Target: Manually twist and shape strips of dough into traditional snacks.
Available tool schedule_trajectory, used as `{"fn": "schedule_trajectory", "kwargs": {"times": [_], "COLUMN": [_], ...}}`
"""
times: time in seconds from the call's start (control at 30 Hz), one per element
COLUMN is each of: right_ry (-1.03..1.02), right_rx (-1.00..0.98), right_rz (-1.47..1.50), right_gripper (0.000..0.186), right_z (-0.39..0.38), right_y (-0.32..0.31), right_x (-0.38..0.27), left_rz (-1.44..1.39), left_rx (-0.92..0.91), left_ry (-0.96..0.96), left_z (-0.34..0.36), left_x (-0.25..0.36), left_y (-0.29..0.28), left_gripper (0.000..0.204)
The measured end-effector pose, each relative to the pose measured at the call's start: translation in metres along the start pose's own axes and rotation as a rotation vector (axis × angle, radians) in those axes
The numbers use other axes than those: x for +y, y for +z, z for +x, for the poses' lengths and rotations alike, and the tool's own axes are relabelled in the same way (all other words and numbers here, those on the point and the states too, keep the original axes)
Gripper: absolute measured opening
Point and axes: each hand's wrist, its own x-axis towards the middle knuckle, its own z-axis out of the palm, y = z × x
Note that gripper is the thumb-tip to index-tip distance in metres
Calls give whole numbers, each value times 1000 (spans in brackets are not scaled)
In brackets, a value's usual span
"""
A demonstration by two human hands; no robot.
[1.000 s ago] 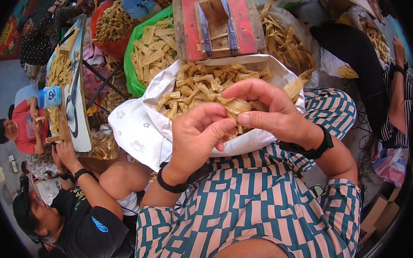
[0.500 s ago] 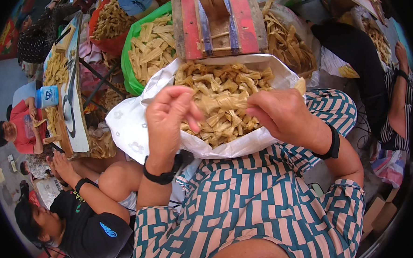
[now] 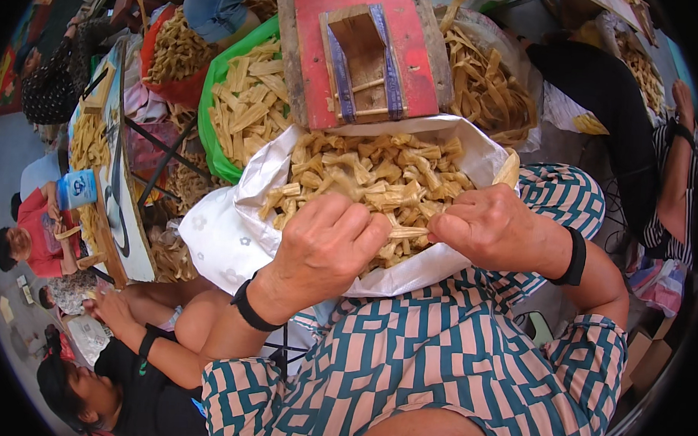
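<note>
My left hand [image 3: 319, 252] and my right hand [image 3: 494, 229] are both closed over the near part of a white cloth sack [image 3: 222, 223]. Between them a short, pale tan, fibrous strip [image 3: 407, 232] is stretched, pinched at one end by each hand. The sack is spread open on my lap and holds a heap of knotted tan pieces [image 3: 383, 164]. My fingers hide the ends of the strip.
A red board with a wooden slotted block [image 3: 363, 57] stands just beyond the sack. Left of it is a green bag [image 3: 208, 116] of flat strips; right, a bag of long brown strips [image 3: 486, 79]. A co-worker in black [image 3: 158, 405] sits close on my left, others around.
My left hand has come down and right, from open above the sack to closed on the strip. My right hand has lowered slightly. The strip is now stretched between both hands.
</note>
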Motion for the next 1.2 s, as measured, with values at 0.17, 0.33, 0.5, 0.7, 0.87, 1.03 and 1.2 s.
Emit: {"fn": "schedule_trajectory", "kwargs": {"times": [0.17, 0.33, 0.5, 0.7, 0.87, 1.03, 1.2], "right_ry": [23, 29, 73, 299, -101, -327, -271], "right_rx": [219, 452, 373, 347, 370, 453, 365], "right_rz": [-150, -206, -360, -236, -193, -324, -332], "right_gripper": [8, 10, 12, 8, 24, 29, 29], "right_z": [32, 78, 83, 41, 56, 62, 30], "right_y": [-10, -16, 3, -9, -25, -11, -21], "right_x": [56, 106, 146, 138, 60, 15, 14], "left_rz": [-75, -89, -120, -259, -753, -1451, -1576], "left_rx": [146, 314, 366, 73, 431, -135, -132], "left_ry": [-138, -275, -351, -401, -520, -717, -744], "left_z": [32, 67, 69, 37, 22, 9, -22], "left_x": [-55, -96, -112, -88, -40, -8, 9], "left_y": [0, 8, 31, -2, -22, -19, -27], "left_gripper": [14, 11, 9, 17, 25, 24, 19]}}
